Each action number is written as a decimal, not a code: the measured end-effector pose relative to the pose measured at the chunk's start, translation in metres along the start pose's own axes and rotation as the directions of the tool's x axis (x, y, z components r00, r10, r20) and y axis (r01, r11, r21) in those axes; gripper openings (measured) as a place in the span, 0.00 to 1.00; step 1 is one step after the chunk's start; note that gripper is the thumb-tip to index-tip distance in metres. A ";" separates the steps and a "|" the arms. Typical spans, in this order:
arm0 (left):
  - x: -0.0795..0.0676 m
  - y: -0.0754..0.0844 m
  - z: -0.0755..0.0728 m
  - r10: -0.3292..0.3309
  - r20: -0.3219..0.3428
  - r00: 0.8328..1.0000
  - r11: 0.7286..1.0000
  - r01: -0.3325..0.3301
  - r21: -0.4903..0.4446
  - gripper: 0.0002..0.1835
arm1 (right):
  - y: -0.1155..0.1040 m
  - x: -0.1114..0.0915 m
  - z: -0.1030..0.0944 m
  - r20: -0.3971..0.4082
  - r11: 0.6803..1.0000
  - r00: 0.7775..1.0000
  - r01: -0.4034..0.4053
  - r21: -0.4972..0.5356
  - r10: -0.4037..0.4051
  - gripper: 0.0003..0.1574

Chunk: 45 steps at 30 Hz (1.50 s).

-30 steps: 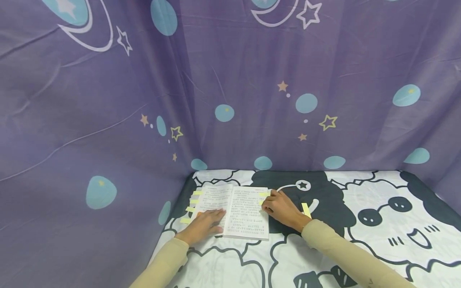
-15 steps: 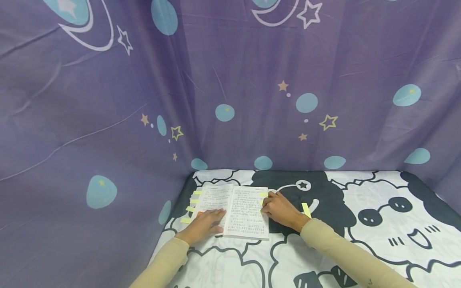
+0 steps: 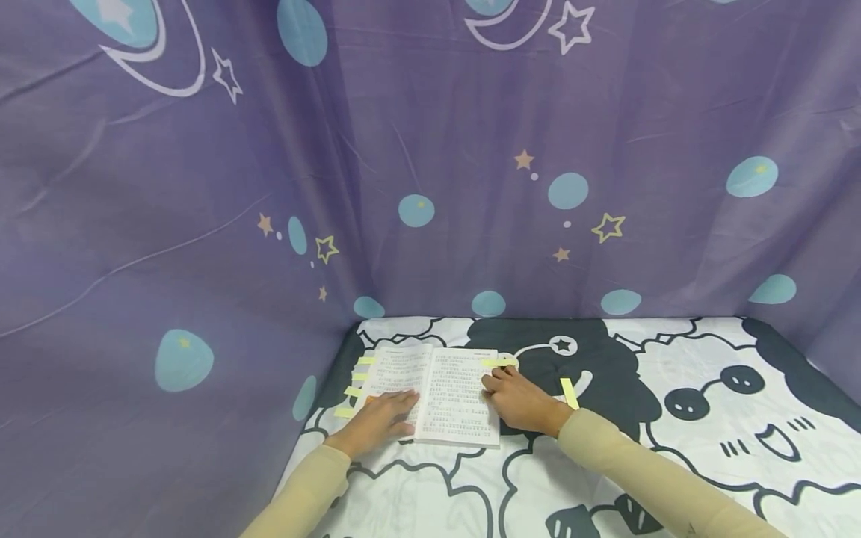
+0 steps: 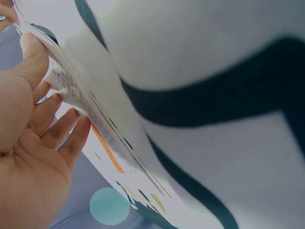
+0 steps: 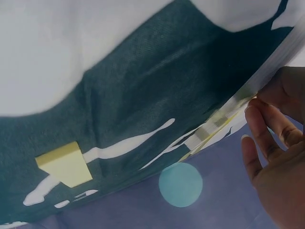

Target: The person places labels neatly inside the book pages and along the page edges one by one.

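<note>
An open book lies on the printed cloth, printed text on both pages. My left hand rests on the lower left page, its fingers extended and spread, as the left wrist view shows. Beside those fingertips is an orange mark. At the right page's outer edge is my right hand, fingers bent. Its thumb and forefinger meet on a yellow sticky tab mostly hidden by the fingers. Just above, another yellow sticky tab sticks out past the page edge.
Several yellow tabs protrude from the book's left edge. A folded yellow sticky strip stands on the cloth near the right wrist. Purple curtains hang behind and at the left.
My right hand has shifted slightly left and downward along the page edge, exposing more of the upper yellow tab. The left hand stays in place on the page.
</note>
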<state>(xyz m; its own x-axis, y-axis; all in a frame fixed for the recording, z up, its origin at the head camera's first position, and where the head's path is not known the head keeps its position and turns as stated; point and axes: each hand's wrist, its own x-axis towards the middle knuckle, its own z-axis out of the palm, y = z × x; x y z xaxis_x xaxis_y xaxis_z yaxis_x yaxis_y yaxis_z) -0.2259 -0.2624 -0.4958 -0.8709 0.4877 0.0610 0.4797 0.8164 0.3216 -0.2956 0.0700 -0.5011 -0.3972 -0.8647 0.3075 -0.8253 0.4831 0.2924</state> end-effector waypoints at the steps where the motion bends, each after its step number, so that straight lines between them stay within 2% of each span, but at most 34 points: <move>1: 0.000 0.000 0.000 -0.003 0.002 1.000 1.000 0.003 -0.001 0.36 | -0.001 0.000 0.000 0.007 1.000 1.000 0.006 -0.013 -0.006 0.08; 8: 0.001 -0.002 0.002 0.003 0.005 1.000 1.000 -0.003 0.004 0.36 | -0.004 0.000 -0.002 0.062 0.995 0.998 0.032 -0.092 -0.027 0.10; 14: 0.001 -0.001 0.002 0.005 0.000 1.000 1.000 -0.005 -0.008 0.36 | -0.004 0.001 -0.001 0.058 0.995 0.998 0.020 -0.102 -0.014 0.11; 21: 0.001 -0.002 0.002 -0.006 0.007 1.000 1.000 0.006 -0.007 0.36 | -0.001 -0.004 0.001 0.059 0.998 0.998 -0.001 -0.064 0.005 0.12; 31: 0.000 0.001 -0.001 -0.017 0.017 1.000 1.000 0.017 -0.014 0.36 | 0.009 -0.019 -0.005 0.004 0.996 1.000 -0.021 0.082 0.021 0.16; 40: 0.001 0.001 0.000 -0.007 0.007 1.000 1.000 0.007 -0.012 0.35 | 0.025 -0.038 -0.004 -0.020 0.995 0.998 -0.056 0.083 0.058 0.16; 45: 0.001 0.001 -0.001 -0.003 0.004 1.000 1.000 0.003 -0.005 0.36 | 0.032 -0.047 -0.004 -0.073 0.993 0.996 -0.046 0.106 0.054 0.14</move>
<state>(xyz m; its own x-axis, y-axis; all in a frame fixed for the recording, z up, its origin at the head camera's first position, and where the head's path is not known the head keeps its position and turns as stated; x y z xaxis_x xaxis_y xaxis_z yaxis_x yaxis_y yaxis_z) -0.2259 -0.2615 -0.4946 -0.8718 0.4866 0.0564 0.4767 0.8160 0.3270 -0.3017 0.1270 -0.5026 -0.4108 -0.8251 0.3878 -0.8439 0.5051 0.1808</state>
